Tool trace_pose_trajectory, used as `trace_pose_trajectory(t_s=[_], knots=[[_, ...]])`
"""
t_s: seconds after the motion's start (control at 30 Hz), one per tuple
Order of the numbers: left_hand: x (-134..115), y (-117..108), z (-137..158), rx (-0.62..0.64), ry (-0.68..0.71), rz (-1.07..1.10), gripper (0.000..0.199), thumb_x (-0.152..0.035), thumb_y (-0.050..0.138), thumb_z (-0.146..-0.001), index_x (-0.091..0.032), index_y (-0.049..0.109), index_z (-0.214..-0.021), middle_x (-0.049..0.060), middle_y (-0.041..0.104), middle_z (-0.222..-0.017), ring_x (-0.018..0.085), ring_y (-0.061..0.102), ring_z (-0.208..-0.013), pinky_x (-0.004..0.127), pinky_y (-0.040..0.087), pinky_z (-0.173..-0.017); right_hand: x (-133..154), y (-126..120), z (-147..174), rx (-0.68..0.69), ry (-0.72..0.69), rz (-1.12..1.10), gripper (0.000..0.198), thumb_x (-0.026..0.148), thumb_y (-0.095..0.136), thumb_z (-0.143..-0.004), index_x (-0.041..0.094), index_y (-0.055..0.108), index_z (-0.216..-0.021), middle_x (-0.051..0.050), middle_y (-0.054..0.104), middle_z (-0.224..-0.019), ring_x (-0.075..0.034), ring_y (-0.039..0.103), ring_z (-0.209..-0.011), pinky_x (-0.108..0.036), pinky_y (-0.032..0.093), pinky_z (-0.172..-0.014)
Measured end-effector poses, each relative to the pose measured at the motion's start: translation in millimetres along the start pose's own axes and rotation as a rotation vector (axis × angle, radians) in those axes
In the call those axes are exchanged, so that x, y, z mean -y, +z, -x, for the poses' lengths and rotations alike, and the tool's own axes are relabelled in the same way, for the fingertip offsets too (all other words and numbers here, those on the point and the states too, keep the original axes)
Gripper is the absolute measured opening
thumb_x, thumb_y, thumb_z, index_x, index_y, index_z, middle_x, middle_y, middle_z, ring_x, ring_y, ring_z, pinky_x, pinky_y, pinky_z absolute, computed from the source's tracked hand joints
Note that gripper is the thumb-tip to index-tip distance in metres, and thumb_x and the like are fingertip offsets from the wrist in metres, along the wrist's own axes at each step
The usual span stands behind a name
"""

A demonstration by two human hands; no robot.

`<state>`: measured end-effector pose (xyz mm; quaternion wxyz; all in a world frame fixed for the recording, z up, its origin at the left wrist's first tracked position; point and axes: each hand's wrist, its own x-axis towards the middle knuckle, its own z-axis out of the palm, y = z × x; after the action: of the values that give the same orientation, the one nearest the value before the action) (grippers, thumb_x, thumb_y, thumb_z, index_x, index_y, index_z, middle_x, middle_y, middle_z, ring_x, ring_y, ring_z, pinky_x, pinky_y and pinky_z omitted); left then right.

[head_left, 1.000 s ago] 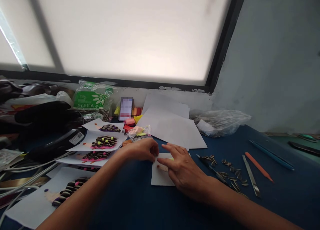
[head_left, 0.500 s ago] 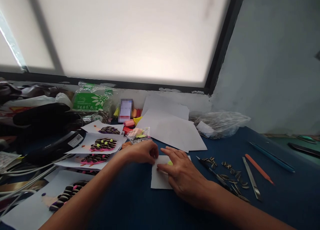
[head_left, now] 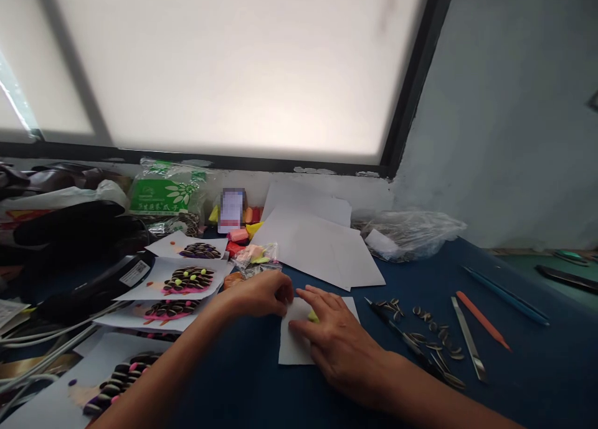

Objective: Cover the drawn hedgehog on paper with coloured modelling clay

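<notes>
A small white sheet of paper (head_left: 293, 345) lies on the dark blue table in front of me. Over its right half, my right hand (head_left: 339, 335) is spread, thumb and fingers apart. Beneath those fingers shows a lump of yellow-green clay (head_left: 313, 317), mostly hidden. At the sheet's upper left corner, my left hand (head_left: 268, 294) has its fingers curled together; whether they pinch anything is hidden. Right of the paper lie a black pen-like tool (head_left: 391, 320) and scattered striped sunflower seeds (head_left: 434, 339).
To the left are several paper sheets with seed-covered hedgehog pictures (head_left: 189, 279). Behind stand clay packets (head_left: 238, 235), a phone (head_left: 232, 210), blank sheets (head_left: 322, 248) and a seed bag (head_left: 166, 195). A metal blade tool (head_left: 468, 339), an orange stick (head_left: 483, 320) and a blue pen (head_left: 507, 295) lie right.
The view has shifted slightly, so the table items sit a little lower in the picture. Both hands stay at the small paper, nearly in the same pose.
</notes>
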<state>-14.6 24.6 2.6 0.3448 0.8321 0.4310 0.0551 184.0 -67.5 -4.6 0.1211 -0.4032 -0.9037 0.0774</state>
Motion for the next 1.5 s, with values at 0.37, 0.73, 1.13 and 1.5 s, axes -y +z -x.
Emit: trace_pose_trajectory(t_s=[0.37, 0.73, 1.13, 1.5], knots=[[-1.1, 1.3, 4.7, -0.009, -0.043, -0.006, 0.023, -0.02, 0.06, -0.066, -0.02, 0.063, -0.089, 0.0, 0.064, -0.079, 0.019, 0.059, -0.073, 0.025, 0.042, -0.059, -34.0, -14.4, 5.6, -0.114, 0.182, 0.02, 0.046, 0.007, 0.04, -0.091, 0.014, 0.057, -0.134, -0.019, 0.043, -0.146, -0.032, 0.037, -0.136, -0.05, 0.037, -0.107], [-6.8, 2.7, 7.7, -0.047, -0.145, -0.079, 0.015, -0.02, 0.057, -0.072, -0.02, 0.063, -0.086, -0.001, 0.059, -0.076, 0.017, 0.055, -0.069, 0.024, 0.035, -0.055, -55.6, -12.6, 9.9, -0.031, 0.206, 0.072, 0.037, -0.003, 0.05, -0.085, 0.016, 0.07, -0.11, -0.01, 0.068, -0.101, -0.025, 0.057, -0.095, -0.037, 0.045, -0.083], [-11.4, -0.9, 11.8, -0.079, -0.191, -0.134, 0.013, -0.012, 0.055, -0.071, -0.02, 0.064, -0.072, 0.001, 0.064, -0.075, 0.019, 0.059, -0.072, 0.026, 0.036, -0.06, -61.2, -8.6, -2.7, -0.126, 0.214, -0.026, 0.027, -0.005, 0.055, -0.084, 0.016, 0.071, -0.088, -0.006, 0.067, -0.087, -0.021, 0.057, -0.084, -0.033, 0.045, -0.075], [-16.5, 1.2, 13.6, -0.227, -0.21, -0.303, 0.022, -0.011, 0.056, -0.068, -0.023, 0.067, -0.083, 0.003, 0.068, -0.078, 0.025, 0.062, -0.077, 0.028, 0.036, -0.061, -56.0, -5.9, 2.0, -0.283, 0.098, 0.043, 0.047, -0.009, 0.044, -0.08, 0.01, 0.065, -0.118, -0.014, 0.064, -0.107, -0.026, 0.056, -0.098, -0.04, 0.051, -0.085]])
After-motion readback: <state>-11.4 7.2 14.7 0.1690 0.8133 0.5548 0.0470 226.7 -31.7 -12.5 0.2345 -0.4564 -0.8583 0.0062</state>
